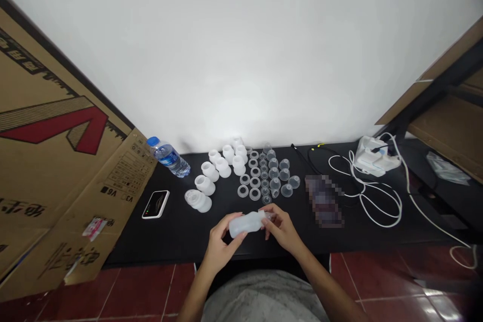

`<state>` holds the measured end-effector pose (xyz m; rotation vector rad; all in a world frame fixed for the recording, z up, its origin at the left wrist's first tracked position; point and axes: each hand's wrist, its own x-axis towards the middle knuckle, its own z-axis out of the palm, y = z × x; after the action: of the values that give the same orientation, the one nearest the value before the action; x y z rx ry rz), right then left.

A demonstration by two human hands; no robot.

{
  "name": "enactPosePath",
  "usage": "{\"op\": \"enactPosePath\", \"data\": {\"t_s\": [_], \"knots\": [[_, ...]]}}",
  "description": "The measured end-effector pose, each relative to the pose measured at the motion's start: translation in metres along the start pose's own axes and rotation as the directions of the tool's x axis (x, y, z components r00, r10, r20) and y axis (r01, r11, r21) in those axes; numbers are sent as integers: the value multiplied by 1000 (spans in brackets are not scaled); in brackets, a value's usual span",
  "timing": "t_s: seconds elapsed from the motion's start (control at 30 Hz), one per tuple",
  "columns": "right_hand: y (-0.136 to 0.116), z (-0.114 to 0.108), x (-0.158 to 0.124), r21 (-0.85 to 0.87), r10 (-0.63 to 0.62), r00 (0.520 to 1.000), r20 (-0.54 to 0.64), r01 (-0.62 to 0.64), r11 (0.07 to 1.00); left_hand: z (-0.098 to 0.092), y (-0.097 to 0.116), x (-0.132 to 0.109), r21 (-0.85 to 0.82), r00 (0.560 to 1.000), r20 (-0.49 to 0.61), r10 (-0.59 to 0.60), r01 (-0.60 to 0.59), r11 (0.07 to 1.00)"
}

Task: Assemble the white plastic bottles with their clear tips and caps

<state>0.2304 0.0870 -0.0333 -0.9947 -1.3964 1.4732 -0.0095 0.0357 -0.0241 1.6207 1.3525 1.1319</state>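
Over the front of the black table, a white baby bottle lies sideways between my two hands. My left hand wraps its base end, thumb below and fingers above. At the other end, my right hand has its fingers closed around the bottle's neck, where a small clear part partly shows. Beyond them stand several open-necked white bottle bodies. One bottle at the front left of the group has a clear top. Pale rings and clear dome-shaped pieces sit in rows to the right.
A water bottle lies tilted at the back left, behind a white-edged phone. A large cardboard box borders the left. A pixelated dark object, white cables and a white power strip occupy the right.
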Motion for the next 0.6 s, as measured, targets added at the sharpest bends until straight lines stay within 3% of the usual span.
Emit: {"op": "enactPosePath", "data": {"t_s": [0.1, 0.27, 0.47, 0.6], "knots": [[0, 0, 1, 14, 61, 998, -5, -61, 998, 1, -2, 1, 56, 995, -1, 104, -104, 993], [1, 0, 5, 96, 116, 993, -10, -114, 989, 5, 6, 1, 159, 944, 18, 330, -329, 931], [-4, -1, 2, 89, 70, 997, -30, -67, 994, -3, 21, 5, 185, 977, 140, 161, -186, 965], [-5, -3, 0, 66, 76, 997, 27, -78, 995, -4, 16, 5, 159, 978, 148, 148, -171, 972]]}}
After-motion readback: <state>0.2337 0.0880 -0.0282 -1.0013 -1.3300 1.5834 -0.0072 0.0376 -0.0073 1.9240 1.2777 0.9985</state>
